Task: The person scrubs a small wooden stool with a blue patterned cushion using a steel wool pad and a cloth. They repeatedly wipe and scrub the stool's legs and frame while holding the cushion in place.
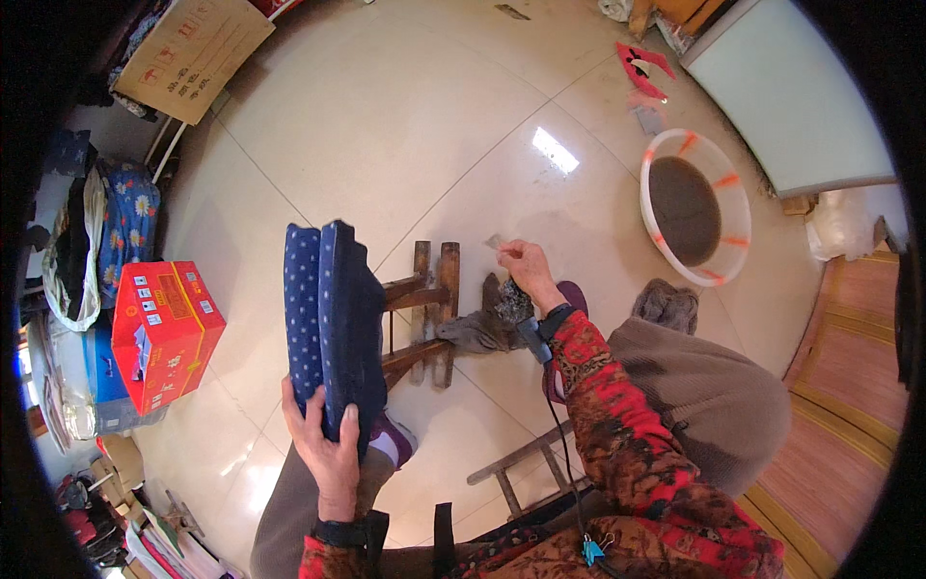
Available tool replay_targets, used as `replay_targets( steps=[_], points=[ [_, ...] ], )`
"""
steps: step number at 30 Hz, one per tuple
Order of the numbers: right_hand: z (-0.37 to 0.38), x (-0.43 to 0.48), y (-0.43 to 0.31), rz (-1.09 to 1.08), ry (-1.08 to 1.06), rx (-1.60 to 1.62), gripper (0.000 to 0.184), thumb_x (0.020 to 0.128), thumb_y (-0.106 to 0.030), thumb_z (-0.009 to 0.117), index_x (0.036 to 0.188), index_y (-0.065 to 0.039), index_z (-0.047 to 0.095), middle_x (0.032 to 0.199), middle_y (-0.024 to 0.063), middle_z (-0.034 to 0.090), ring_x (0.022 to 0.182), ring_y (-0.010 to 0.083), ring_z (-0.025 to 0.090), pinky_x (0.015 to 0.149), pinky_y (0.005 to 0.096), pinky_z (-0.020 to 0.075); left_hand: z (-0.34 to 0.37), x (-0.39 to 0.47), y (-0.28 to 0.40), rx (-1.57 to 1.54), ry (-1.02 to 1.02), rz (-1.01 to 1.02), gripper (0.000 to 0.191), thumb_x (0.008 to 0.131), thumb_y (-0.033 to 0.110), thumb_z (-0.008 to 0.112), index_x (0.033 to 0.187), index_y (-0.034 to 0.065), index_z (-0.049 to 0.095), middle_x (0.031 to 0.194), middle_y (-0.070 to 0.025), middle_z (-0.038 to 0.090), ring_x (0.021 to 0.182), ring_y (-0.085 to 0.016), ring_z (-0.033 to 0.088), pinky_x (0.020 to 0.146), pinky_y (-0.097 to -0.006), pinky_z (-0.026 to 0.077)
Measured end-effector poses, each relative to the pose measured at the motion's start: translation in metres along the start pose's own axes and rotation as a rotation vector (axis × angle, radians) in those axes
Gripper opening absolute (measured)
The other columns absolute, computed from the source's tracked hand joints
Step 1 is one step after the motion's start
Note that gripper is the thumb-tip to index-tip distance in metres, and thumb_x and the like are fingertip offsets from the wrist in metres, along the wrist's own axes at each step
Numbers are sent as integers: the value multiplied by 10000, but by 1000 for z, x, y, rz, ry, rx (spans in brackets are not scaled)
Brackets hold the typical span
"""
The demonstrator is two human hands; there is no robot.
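Observation:
My left hand (323, 441) grips the near end of a padded seat (351, 318), covered in navy fabric with pale dots and tipped on edge. Wooden legs and crossbars (416, 298) extend to its right, so it appears to be a small stool on its side. Off to the right, my right hand (527, 271) pinches a small, thin, pale scrap (494, 240) between thumb and fingertips; its material is unclear. Under that wrist are a fuzzy grey bundle (514, 302) and a crumpled grey cloth (474, 331), which reaches the wooden legs.
A white plastic basin (734, 210) of murky water stands at right, with a grey fuzzy item (665, 307) nearby. At left are a red carton (170, 333) and a cardboard box (194, 58). A wooden frame (528, 474) lies below me. A cable hangs from my right wrist.

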State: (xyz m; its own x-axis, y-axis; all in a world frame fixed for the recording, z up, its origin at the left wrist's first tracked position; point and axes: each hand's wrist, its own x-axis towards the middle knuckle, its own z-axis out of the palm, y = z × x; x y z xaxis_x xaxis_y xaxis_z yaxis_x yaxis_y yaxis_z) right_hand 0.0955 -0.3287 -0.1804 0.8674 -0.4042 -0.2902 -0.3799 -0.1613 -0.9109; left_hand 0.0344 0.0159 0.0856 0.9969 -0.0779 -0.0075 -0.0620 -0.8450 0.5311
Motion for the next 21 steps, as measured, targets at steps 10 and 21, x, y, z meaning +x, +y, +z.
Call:
replay_targets(
  steps=[10,21],
  points=[
    [42,-30,-75,-185,-221,-256,165,837,-212,686,880,-56,720,836,124,708,744,263,681,680,380,529,-7,-69,-19,63,-7,44,632,863,563,564,1236,55,609,1528,-347,195,1391,-521,249,1113,-581,219],
    [75,-48,-114,-421,-448,-1068,129,760,-117,641,815,-70,748,829,147,725,812,305,722,670,417,567,-2,-100,-20,89,8,161,617,749,541,675,1188,109,639,1499,-353,231,1352,-510,297,1081,-584,257]
  ],
)
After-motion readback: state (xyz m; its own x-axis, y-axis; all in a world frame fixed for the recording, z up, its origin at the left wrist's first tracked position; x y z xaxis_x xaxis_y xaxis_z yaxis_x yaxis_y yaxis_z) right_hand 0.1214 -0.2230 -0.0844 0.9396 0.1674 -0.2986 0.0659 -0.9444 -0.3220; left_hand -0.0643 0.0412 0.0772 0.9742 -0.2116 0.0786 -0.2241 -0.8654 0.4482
